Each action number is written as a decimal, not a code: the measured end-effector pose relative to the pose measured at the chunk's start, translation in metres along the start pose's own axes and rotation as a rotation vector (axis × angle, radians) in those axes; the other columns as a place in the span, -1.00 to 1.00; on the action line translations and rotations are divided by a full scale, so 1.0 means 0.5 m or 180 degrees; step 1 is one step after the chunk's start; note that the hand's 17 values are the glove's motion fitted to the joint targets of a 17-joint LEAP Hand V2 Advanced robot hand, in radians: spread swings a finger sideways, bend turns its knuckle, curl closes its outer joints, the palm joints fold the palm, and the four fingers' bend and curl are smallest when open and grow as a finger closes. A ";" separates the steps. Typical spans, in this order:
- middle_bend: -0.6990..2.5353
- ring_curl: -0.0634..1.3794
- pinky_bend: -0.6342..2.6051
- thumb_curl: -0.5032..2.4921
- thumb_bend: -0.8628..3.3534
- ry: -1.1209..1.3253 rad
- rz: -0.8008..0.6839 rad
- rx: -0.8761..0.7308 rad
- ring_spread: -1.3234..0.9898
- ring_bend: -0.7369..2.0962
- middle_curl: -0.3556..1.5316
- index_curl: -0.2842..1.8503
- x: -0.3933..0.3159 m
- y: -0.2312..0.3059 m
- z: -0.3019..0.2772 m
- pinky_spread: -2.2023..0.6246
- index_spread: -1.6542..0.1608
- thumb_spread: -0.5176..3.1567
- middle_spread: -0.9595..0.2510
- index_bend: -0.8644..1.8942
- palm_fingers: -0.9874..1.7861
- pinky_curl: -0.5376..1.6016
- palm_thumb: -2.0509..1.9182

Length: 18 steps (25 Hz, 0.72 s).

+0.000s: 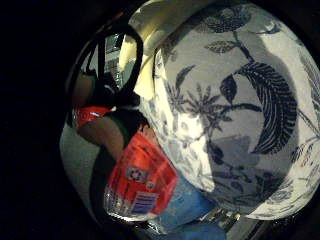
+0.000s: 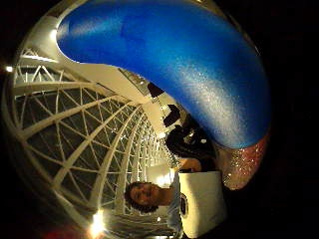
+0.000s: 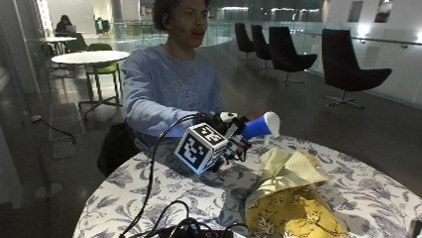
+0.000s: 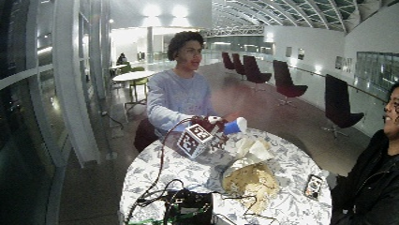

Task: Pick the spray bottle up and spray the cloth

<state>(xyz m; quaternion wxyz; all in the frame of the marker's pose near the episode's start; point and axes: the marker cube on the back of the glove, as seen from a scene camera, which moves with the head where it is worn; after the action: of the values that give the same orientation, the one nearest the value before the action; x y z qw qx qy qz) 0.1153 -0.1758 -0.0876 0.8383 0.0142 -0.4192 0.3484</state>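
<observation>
Above the table [image 3: 369, 188], 1 gloved hand [image 3: 221, 130] grips 1 spray bottle [image 3: 260, 127] near 1 cloth [image 3: 290, 198].

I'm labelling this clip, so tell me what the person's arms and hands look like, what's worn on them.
The right hand wears a black glove with black straps. Both arms are in long light blue sleeves of a sweatshirt. The other hand is hidden behind the gloved one in the outside views.

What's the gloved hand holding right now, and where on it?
The spray bottle, lifted off the table; the right hand grips it behind the blue head.
</observation>
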 end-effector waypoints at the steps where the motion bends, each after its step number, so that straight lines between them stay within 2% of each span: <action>1: -0.38 -0.35 -0.46 -0.27 -0.60 -0.0001 -0.0001 0.0001 0.16 -0.12 -0.13 -0.48 0.000 0.000 0.001 0.74 0.65 -0.26 0.50 -0.30 0.47 -0.17 0.48; 5: -0.38 -0.35 -0.46 -0.27 -0.60 0.0022 -0.0060 0.0037 0.16 -0.13 -0.13 -0.48 -0.002 0.003 0.011 0.74 0.65 -0.26 0.50 -0.30 0.47 -0.16 0.47; 7: -0.38 -0.35 -0.46 -0.27 -0.60 0.0097 -0.0237 0.0129 0.16 -0.12 -0.12 -0.48 -0.008 0.009 0.025 0.74 0.65 -0.26 0.50 -0.30 0.47 -0.16 0.47; 12: -0.38 -0.34 -0.47 -0.27 -0.60 0.0180 -0.1116 0.0386 0.16 -0.12 -0.12 -0.48 -0.039 0.031 0.103 0.74 0.65 -0.26 0.50 -0.30 0.47 -0.16 0.47; 18: -0.38 -0.34 -0.49 -0.27 -0.60 0.0068 -0.2302 -0.0008 0.15 -0.13 -0.12 -0.47 -0.085 0.040 0.288 0.74 0.64 -0.25 0.49 -0.29 0.45 -0.17 0.47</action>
<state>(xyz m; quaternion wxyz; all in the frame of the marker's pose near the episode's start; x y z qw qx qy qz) -0.0136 -0.2303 -0.0297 0.9116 0.1569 -0.3788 0.0288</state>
